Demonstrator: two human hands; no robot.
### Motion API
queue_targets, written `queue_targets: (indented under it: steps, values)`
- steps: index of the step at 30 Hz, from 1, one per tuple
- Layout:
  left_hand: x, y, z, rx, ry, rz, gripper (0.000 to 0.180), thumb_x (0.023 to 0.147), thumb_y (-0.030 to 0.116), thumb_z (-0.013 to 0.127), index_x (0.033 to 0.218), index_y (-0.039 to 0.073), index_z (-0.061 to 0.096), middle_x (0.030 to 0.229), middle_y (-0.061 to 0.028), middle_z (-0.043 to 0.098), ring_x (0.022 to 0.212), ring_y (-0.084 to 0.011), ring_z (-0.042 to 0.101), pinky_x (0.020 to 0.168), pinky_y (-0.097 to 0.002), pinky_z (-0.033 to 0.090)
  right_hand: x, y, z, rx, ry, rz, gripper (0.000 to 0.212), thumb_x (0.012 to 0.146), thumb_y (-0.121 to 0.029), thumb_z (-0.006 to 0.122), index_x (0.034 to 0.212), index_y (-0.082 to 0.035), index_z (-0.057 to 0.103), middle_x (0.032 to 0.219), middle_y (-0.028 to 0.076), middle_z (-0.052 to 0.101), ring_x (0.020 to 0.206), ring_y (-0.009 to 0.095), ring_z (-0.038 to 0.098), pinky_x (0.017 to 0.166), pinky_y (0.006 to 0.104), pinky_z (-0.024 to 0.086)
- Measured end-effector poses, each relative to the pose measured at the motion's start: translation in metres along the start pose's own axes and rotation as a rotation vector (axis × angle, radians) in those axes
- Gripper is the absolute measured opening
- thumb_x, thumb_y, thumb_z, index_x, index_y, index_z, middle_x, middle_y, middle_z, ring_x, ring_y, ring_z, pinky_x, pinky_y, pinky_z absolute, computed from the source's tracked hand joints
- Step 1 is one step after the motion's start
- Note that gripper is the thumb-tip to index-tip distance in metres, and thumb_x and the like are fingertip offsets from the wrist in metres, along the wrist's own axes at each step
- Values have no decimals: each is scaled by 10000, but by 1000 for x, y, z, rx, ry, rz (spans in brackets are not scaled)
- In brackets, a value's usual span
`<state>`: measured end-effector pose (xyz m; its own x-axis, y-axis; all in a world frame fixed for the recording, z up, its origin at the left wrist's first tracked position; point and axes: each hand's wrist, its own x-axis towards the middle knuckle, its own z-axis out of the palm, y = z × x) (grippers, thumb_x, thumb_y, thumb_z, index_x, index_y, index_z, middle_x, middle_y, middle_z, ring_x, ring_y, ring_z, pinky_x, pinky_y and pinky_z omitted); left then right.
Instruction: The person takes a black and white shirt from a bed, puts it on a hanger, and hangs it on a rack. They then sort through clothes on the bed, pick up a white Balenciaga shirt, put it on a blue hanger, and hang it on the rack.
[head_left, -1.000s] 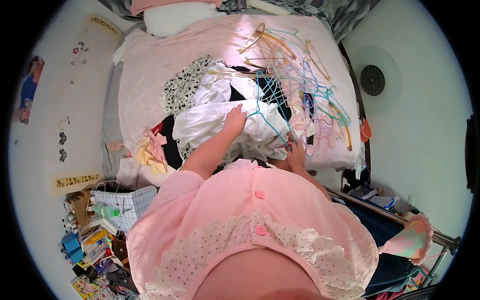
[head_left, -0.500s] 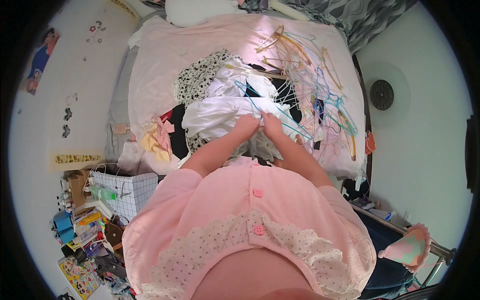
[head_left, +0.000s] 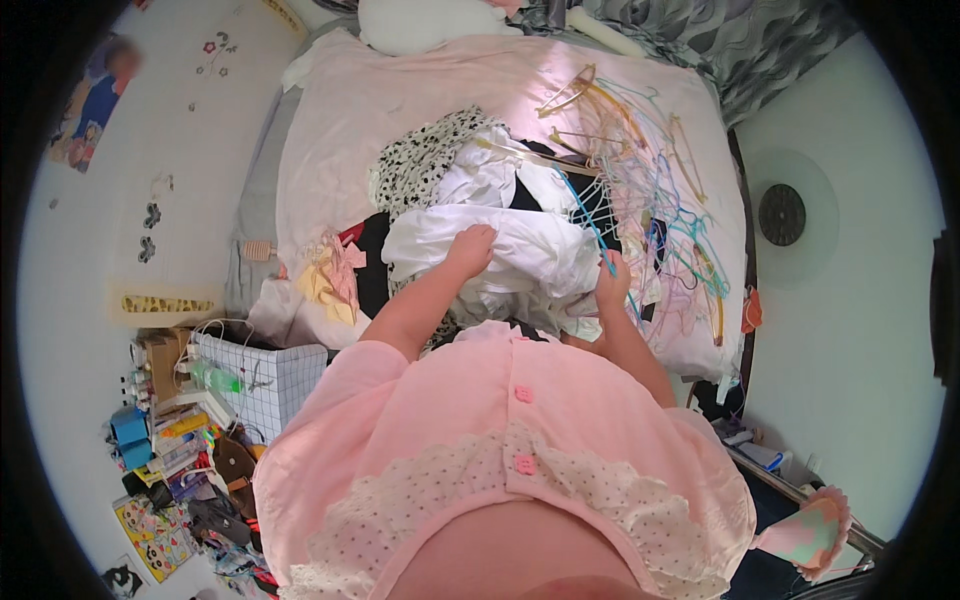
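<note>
A white garment [head_left: 535, 245] lies bunched in front of me on the bed. My left hand [head_left: 473, 249] is closed on its upper part, the fingers curled into the cloth. To the right, my right hand [head_left: 612, 279] grips a blue clothes hanger [head_left: 590, 218], which I see nearly edge-on, beside the garment's right end. Just behind are more white clothes [head_left: 478, 172] and a black-and-white spotted garment [head_left: 425, 160]. Part of the near cloth is hidden by my forearms and pink top.
Many loose hangers [head_left: 690, 235] lie tangled on the bed's right side. Small pink and yellow clothes [head_left: 332, 285] are at the left of the pile, next to black cloth [head_left: 372, 265]. A checked storage basket [head_left: 285, 380] stands at the lower left, near cluttered belongings [head_left: 190, 450].
My hands, together on the garment and hanger before, have parted. The right hand has drawn the blue hanger rightward and turned it; the left has shifted left on the white cloth.
</note>
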<state>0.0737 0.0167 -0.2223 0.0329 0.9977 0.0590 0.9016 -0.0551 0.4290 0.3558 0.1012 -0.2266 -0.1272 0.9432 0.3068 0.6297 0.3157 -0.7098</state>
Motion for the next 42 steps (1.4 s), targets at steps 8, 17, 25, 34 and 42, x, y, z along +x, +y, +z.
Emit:
queue_targets:
  steps: [8,17,25,34,42]
  values:
    - [13,-3,26,136,-138,-57,268,703,149,538,952,57,504,945,-105,541,890,-276,508,733,-405,410,-14,-18,-28,114,120,79,200,844,-175,444,920,-38,569,680,153,553,670,304,528,613,376,403]
    - [6,-12,17,304,-149,-151,164,716,175,531,862,105,554,847,-75,566,865,-230,520,751,-406,367,-30,-25,-32,168,-78,163,165,789,-150,511,859,-35,607,665,150,571,604,294,542,554,370,404]
    - [-22,-18,-23,358,-253,-188,132,719,156,506,781,116,615,777,-55,578,809,-220,537,723,-396,385,-34,-65,-37,37,-21,-43,145,784,-88,519,795,12,624,658,129,582,565,193,524,519,290,387]
    - [-53,-35,-42,-79,-320,258,152,699,211,509,698,64,545,759,-84,560,689,-289,548,610,-380,436,-35,-90,-31,15,-1,-26,202,790,-176,533,679,-21,601,544,143,508,506,297,464,503,378,334]
    - [-50,-42,-72,-81,-428,245,138,682,215,504,710,88,549,700,-84,566,688,-278,556,595,-377,433,-38,-120,-34,72,73,5,322,809,-222,517,581,0,572,489,141,504,432,249,471,457,336,347]
